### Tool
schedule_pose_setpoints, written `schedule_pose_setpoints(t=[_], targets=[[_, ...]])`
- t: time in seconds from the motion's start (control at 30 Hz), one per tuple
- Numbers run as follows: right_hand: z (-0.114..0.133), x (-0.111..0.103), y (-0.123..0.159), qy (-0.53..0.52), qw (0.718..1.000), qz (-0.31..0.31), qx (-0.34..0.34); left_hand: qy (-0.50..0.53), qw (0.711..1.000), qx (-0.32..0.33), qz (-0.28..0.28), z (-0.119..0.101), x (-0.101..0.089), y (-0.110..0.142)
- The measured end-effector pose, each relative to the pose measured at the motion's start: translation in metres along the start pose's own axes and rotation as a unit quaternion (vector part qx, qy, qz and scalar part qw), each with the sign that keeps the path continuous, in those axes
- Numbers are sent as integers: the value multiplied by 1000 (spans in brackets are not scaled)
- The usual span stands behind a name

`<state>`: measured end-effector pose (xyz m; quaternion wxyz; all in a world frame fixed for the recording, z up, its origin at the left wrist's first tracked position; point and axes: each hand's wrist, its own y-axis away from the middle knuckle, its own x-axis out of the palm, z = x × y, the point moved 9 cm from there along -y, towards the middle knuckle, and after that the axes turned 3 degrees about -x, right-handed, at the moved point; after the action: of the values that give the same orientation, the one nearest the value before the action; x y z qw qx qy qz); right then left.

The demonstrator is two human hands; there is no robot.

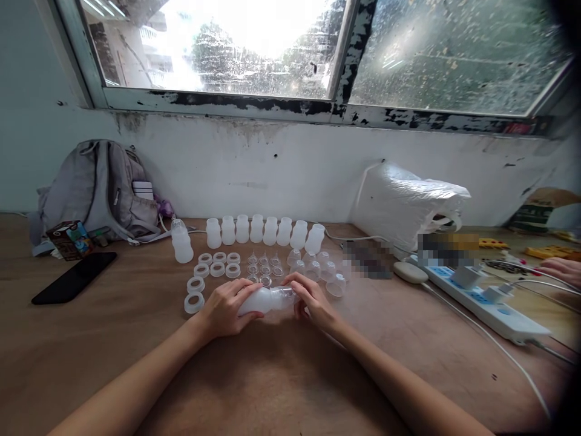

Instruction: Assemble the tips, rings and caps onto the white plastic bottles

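Note:
A frosted white baby bottle (259, 306) lies on its side between my hands, low over the table. My left hand (228, 307) is wrapped round its body. At the other end, the fingers of my right hand (313, 303) close on the clear cap (283, 293). Just beyond my hands are white screw rings (218, 269) at the left, clear nipples (264, 261) in the middle and loose clear caps (313, 270) at the right. Behind them stands a row of open bottle bodies (256, 230). One capped bottle (182, 243) stands upright to their left.
A grey backpack (102, 188), a drink carton (70, 239) and a black phone (75, 278) are at the left. On the right are a white plastic bag (403, 200), a power strip (485, 303) with cables, and another person's hand (560, 270) at the edge.

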<state>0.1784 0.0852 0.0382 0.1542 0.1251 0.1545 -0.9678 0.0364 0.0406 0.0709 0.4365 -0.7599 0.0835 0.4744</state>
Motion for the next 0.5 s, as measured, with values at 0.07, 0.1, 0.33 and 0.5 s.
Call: schedule_pose_setpoints(t=[0.07, 0.1, 0.33, 0.5], targets=[[-2, 5, 1, 5, 1000, 11, 8, 7, 1000, 5, 8, -2, 2, 1], [-3, 7, 2, 12, 1000, 9, 8, 11, 1000, 8, 9, -2, 2, 1], [2, 1, 8, 51, 994, -96, -30, 24, 999, 4, -37, -8, -3, 4], [2, 0, 14, 54, 989, -128, -52, -4, 998, 21, -52, -20, -4, 5]])
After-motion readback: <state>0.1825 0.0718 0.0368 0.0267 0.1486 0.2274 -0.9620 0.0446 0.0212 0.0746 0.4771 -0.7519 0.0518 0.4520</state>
